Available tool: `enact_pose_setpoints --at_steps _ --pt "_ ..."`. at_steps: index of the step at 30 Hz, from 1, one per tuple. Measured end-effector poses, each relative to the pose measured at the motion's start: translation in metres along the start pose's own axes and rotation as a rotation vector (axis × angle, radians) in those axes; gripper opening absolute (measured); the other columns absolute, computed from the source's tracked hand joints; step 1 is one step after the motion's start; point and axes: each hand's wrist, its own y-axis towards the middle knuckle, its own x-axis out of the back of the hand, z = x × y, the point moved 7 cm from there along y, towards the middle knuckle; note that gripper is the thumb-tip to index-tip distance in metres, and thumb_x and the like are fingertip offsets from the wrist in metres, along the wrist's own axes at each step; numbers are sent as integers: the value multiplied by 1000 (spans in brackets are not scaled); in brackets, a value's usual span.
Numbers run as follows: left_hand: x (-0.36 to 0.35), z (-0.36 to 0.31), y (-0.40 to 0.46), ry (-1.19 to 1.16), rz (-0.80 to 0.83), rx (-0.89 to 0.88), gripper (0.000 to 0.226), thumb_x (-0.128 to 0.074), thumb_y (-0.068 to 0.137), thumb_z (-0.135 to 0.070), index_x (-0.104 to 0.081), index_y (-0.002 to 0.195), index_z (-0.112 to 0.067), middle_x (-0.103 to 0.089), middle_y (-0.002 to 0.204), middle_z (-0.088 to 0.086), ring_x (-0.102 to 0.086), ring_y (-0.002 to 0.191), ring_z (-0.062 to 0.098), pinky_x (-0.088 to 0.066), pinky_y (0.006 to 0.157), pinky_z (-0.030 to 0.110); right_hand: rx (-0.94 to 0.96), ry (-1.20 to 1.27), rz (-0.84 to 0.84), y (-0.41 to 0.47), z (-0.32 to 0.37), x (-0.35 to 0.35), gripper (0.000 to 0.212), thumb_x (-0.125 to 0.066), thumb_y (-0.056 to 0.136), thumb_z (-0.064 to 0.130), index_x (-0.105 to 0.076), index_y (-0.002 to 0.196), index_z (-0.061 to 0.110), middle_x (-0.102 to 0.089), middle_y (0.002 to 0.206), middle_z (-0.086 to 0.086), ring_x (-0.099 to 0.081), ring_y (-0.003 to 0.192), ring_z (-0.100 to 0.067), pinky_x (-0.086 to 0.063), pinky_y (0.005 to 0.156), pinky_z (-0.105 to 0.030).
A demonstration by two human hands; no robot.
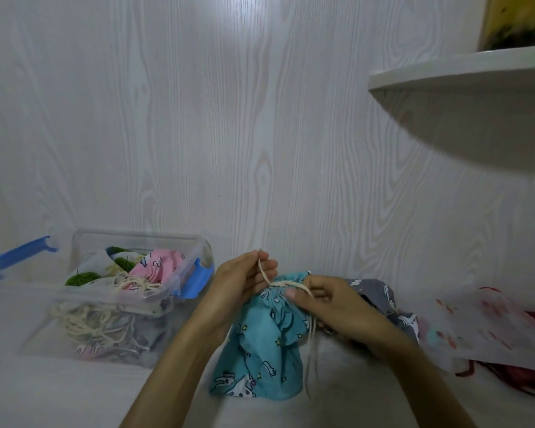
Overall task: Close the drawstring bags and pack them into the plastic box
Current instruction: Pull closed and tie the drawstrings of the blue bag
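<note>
At the far left a clear plastic box [112,304] with blue latches [195,281] sits on the white counter [59,393], against the pale wood-grain wall. It already holds several drawstring bags: a pink bag [158,265] and a white bag with green prints [105,264] lie on top, with cream cords heaped among them. Just right of the box, the left hand [241,285] pinches a cream drawstring [264,273] between thumb and fingers, its grip closed on the cord above the gathered mouth of a teal unicorn-print bag [260,359]. That bag stands on the counter between the two forearms. The right hand [334,307] curls its grip round the cord at the bag's neck, loose ends hanging below. Behind it lies a grey unicorn-print bag [383,295], and further right a translucent white bag [482,329] over something red. A white shelf [464,75] juts out above.
</note>
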Motion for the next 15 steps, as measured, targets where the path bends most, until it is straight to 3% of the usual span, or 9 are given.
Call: enact_pose_setpoints --at_steps 3,7,11,13,15 --pt "-1 -2 0 81 52 2 26 -43 98 -22 -63 84 -16 -61 68 -6 -59 60 4 -49 60 16 9 -6 -18 -7 9 16 31 -50 93 31 -60 68 15 -60 55 13 -50 46 5 -39 48 -9" --pt "1 -8 -2 255 37 -40 28 -43 98 -21 -66 83 -17 -58 64 -8 -56 59 1 -40 56 13 -5 -115 -25 -7 2 21 33 -53 92 30 -64 65 17 -62 62 8 -48 44 5 -34 45 -8" --pt "-2 -19 -6 396 25 -153 24 -51 94 -22 -73 95 -11 -60 58 -12 -55 55 -5 -41 53 5 -14 -115 -3 -12 9 26 32 -58 83 45 -69 67 20 -58 53 7 -44 45 -4 -34 44 -13" --pt "-8 -19 -10 460 79 -152 23 -55 91 -28 -75 96 -16 -69 66 -13 -63 68 -1 -49 64 9 1 -13 22 -18 20 33 38 -54 80 49 -70 71 16 -65 63 0 -57 55 -7 -44 53 -12" --pt "-19 -14 -14 533 176 -105 23 -55 92 -26 -75 98 -15 -75 81 -9 -68 80 5 -53 72 13 28 57 40 -24 29 39 38 -50 79 52 -69 69 20 -71 78 -3 -65 79 -11 -51 75 -16"
